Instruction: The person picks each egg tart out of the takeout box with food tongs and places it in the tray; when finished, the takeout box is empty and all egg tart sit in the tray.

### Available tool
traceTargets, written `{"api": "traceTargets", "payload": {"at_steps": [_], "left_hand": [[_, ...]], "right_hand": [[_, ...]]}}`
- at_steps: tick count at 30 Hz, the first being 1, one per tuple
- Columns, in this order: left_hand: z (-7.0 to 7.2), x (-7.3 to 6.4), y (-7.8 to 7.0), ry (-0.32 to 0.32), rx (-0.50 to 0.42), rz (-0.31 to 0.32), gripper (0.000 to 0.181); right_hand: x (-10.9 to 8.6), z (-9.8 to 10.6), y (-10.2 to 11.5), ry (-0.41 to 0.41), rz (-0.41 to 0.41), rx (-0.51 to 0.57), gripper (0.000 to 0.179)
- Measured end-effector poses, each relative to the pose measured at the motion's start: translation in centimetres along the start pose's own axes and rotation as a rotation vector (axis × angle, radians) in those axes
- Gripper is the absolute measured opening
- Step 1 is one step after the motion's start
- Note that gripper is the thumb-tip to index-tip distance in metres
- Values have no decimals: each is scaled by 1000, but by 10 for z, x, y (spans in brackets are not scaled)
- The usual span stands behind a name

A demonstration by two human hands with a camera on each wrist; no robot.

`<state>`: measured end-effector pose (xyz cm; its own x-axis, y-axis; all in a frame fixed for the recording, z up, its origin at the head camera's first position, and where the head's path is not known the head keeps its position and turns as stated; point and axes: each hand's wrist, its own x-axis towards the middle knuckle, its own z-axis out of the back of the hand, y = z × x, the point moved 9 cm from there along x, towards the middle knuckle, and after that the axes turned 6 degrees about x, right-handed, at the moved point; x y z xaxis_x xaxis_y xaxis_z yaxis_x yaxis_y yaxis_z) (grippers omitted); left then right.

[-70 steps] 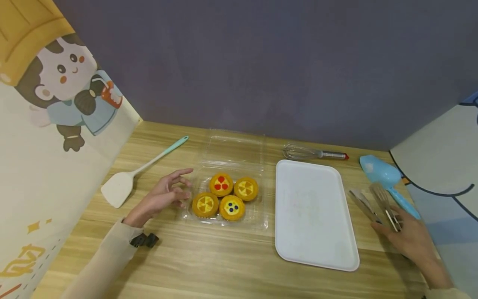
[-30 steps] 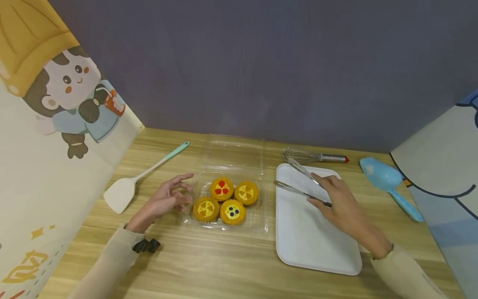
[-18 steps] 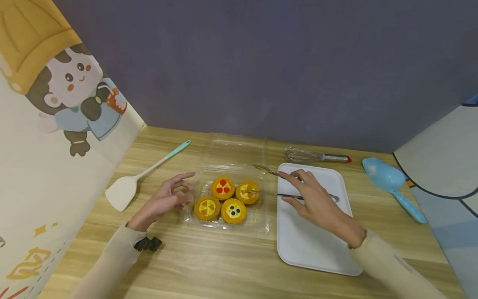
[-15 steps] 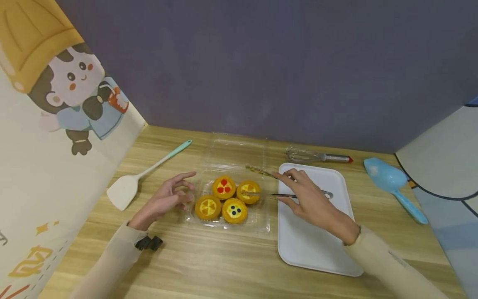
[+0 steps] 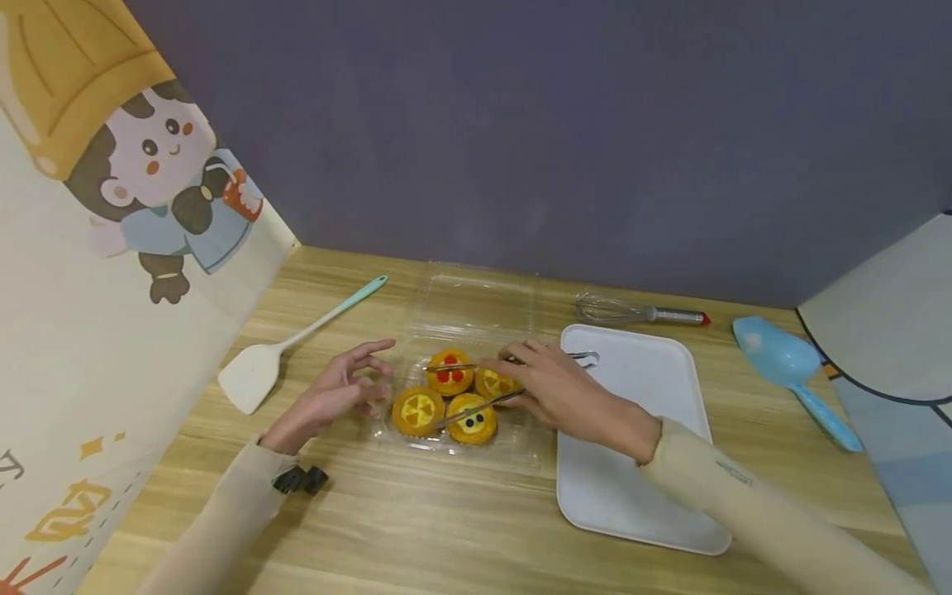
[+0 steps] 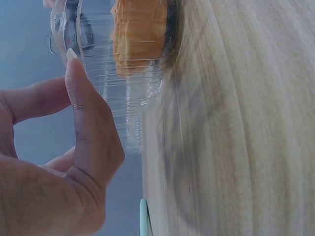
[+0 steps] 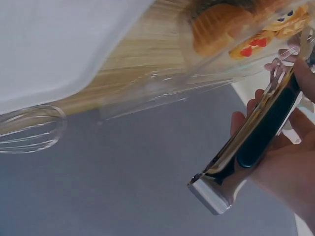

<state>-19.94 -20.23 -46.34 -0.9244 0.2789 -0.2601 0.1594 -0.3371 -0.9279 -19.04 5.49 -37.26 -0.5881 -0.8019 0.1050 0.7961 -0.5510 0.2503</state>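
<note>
In the head view, my right hand (image 5: 554, 384) grips metal tongs (image 5: 483, 405) above an open clear plastic container (image 5: 476, 302). The tongs' arms are spread over the tarts: one crosses the red-dotted tart (image 5: 449, 382), the other the blue-dotted tart (image 5: 464, 406). Its tip lies by the left tart with yellow triangles (image 5: 416, 411). My fingers partly cover another triangle-topped tart (image 5: 491, 382). The right wrist view shows the tongs' dark green grip (image 7: 268, 130) in my hand. My left hand (image 5: 338, 395) is beside the container's left edge, fingers loosely bent; its thumb tip appears at the rim.
A white tray (image 5: 632, 487) lies right of the container, under my right forearm. Behind it is a whisk (image 5: 632, 311); a blue scoop (image 5: 781, 355) lies far right. A white spatula (image 5: 253, 376) with a mint handle is at left. A dark wall (image 5: 550, 149) rises behind.
My right hand took the tongs from the table's right side and carried them left across the tray to over the tarts. The left hand has stayed beside the container.
</note>
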Motion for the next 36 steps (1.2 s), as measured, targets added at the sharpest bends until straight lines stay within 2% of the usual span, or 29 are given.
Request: {"api": "traceTargets", "payload": {"at_steps": [10, 17, 25, 30, 36], "left_hand": [[-1, 1, -2, 23, -8, -10, 81], [0, 0, 0, 20, 2, -3, 80], [1, -2, 1, 23, 3, -4, 80], [4, -5, 2, 24, 8, -5, 80], [7, -7, 3, 24, 4, 6, 79]], "right_hand": [[27, -3, 14, 146, 39, 4, 58], [45, -7, 17, 242, 72, -87, 61], [59, -7, 27, 281, 114, -166, 66], [67, -7, 33, 316, 107, -221, 66], [75, -6, 43, 310, 130, -291, 64]]}}
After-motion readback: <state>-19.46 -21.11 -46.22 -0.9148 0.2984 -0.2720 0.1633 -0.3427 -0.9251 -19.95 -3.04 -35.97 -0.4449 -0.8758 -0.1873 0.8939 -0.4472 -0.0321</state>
